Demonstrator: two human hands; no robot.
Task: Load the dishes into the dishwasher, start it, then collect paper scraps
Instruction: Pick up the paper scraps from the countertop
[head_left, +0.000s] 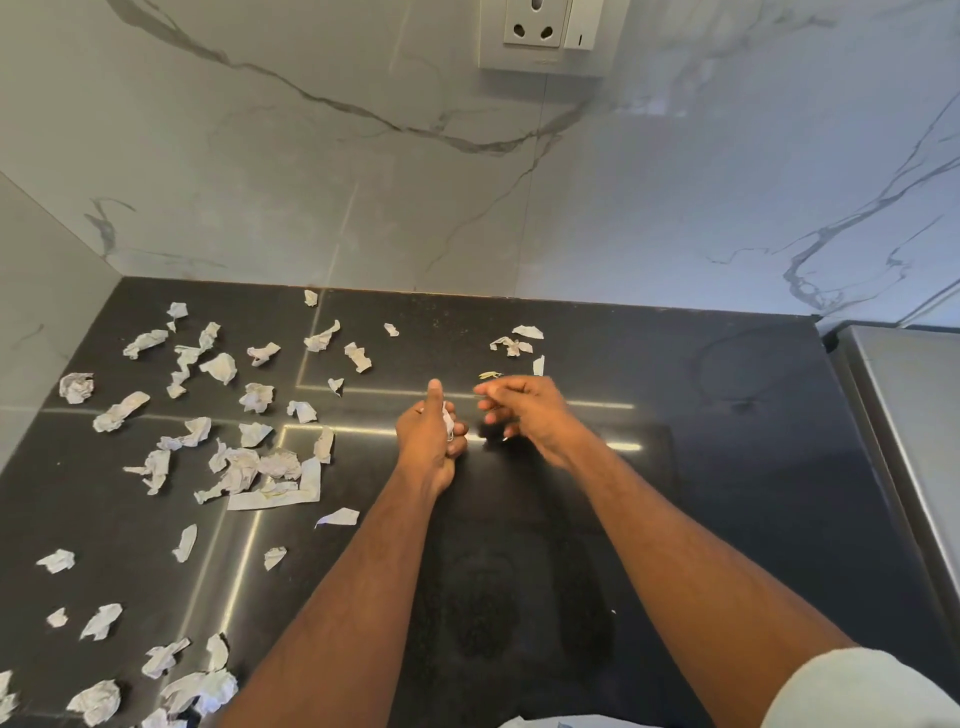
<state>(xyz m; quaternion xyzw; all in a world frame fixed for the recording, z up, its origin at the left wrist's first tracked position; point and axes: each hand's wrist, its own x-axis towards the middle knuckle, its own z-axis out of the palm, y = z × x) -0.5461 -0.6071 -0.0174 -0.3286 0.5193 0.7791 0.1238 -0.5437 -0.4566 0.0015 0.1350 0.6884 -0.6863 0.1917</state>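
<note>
Scrap-collecting underway: left hand (428, 436) grips gathered paper scraps (448, 418), right hand (524, 410) loosely open, empty; next, reach scraps (517, 343) at twelve o'clock on the table (701, 467).

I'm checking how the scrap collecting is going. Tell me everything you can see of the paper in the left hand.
The wad of paper is small, white and crumpled, with faint grey marks. The left hand grips it above the dark countertop, fingers curled round it and thumb pointing up, so only a narrow strip shows between thumb and fingers. The right hand is close beside it, blurred; whether it touches the wad is unclear.
</note>
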